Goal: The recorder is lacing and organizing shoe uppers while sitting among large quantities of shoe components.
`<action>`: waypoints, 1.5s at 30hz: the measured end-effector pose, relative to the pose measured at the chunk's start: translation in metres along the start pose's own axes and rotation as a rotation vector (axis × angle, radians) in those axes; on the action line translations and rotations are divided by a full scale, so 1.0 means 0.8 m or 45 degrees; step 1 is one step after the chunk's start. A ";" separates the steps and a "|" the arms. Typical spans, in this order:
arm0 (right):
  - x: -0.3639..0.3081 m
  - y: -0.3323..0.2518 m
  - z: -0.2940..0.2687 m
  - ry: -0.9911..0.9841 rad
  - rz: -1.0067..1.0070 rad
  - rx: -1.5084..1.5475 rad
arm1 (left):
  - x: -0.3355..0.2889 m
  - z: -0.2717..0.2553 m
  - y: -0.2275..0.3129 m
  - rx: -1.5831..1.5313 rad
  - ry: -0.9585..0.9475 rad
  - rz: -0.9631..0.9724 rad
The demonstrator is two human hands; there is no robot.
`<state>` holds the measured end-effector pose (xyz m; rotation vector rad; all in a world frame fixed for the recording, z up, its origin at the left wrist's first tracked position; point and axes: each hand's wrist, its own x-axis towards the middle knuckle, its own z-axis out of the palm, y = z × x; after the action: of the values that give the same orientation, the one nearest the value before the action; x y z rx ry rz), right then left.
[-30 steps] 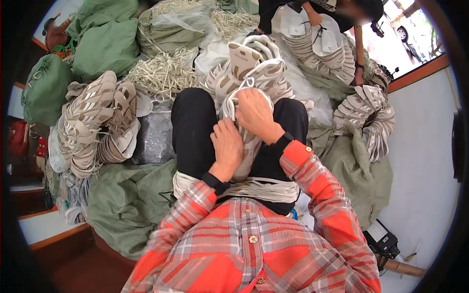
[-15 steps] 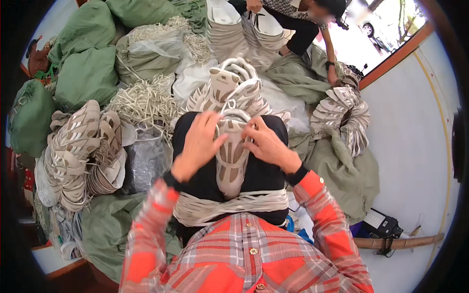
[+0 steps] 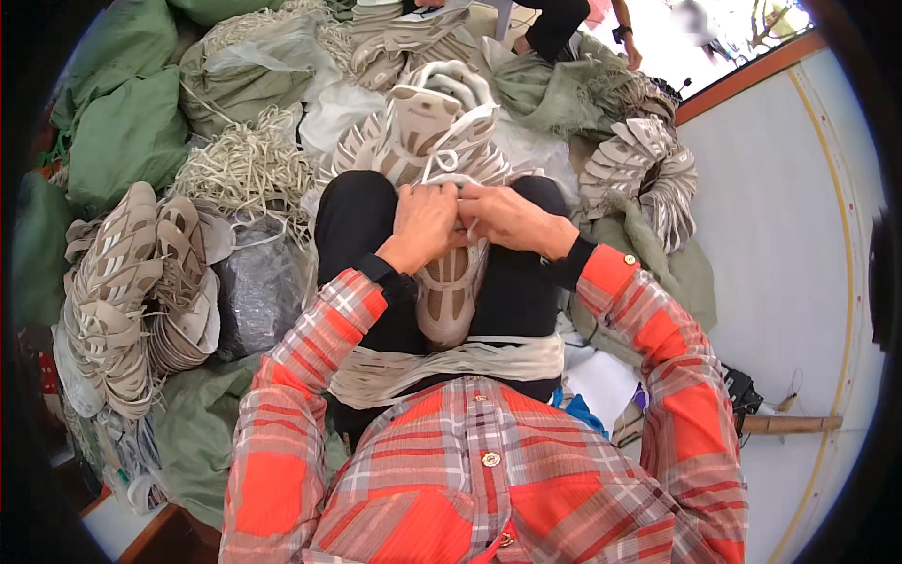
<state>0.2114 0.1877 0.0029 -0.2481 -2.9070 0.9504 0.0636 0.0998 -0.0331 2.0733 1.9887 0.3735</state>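
A beige and brown shoe upper lies between my black-trousered thighs, toe toward me. My left hand and my right hand meet over its upper end, fingers bent and pinched close together. They appear to grip a white shoelace, mostly hidden by the fingers. Just beyond them, a loop of white lace stands in front of a bunch of nested shoe uppers. Across my lap stretches a bundle of pale laces.
Stacked shoe uppers stand at the left, near a heap of loose laces and green sacks. Another ring of uppers rests at the right by a white wall. A person's hand shows at the far right.
My hands have come together over the upper, their fingers closing from a spread position. The view has shifted, and the other person is now mostly out of the picture.
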 end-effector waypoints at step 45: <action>-0.096 -0.194 -0.084 0.579 0.140 1.116 | -0.188 -0.157 0.063 -2.166 -0.232 0.013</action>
<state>0.2746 0.0900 0.1476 -0.4698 -1.8719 1.7763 0.0615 -0.0531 0.1002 0.8745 0.7622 1.2156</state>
